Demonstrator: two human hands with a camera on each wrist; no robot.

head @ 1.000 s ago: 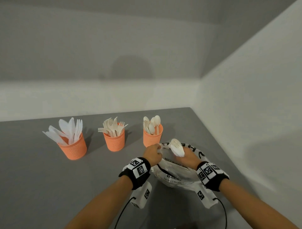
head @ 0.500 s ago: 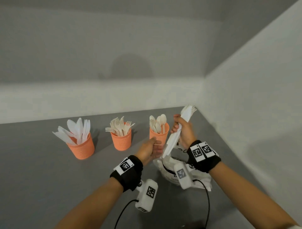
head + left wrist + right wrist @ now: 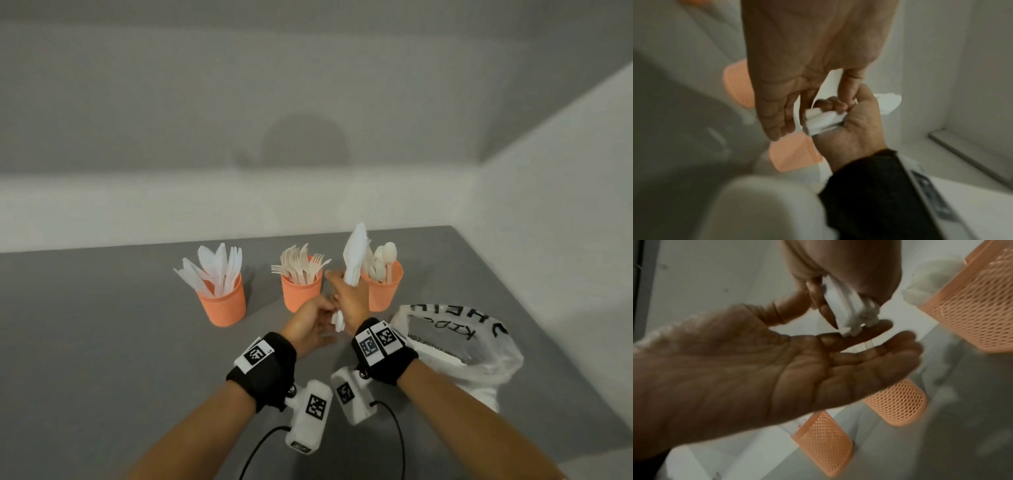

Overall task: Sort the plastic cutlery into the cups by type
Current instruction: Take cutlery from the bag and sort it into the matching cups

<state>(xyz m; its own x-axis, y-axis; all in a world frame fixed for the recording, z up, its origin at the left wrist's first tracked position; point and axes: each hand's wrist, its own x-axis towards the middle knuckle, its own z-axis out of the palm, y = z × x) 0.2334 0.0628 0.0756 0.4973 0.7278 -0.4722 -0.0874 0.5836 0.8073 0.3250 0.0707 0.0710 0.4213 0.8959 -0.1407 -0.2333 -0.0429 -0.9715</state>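
Note:
Three orange mesh cups stand in a row: knives (image 3: 222, 301) at left, forks (image 3: 301, 291) in the middle, spoons (image 3: 383, 287) at right. My right hand (image 3: 347, 296) grips a bundle of white cutlery (image 3: 354, 260) upright, between the fork cup and the spoon cup and nearer to me. The top of the bundle looks like knife blades. My left hand (image 3: 313, 323) is held open just below it. In the right wrist view the bundle's handle ends (image 3: 855, 327) touch the straight fingers of my left hand (image 3: 818, 363). In the left wrist view my right hand (image 3: 855, 126) is wrapped round the bundle (image 3: 822, 120).
A crumpled white plastic bag (image 3: 462, 346) with black lettering lies on the grey table (image 3: 102, 342) to the right of my right wrist. Walls close the table at the back and right.
My right hand pulled the bundle out of the bag, raised it, then moved it left and down in front of the cups. My left hand left the bag and came under the handle ends.

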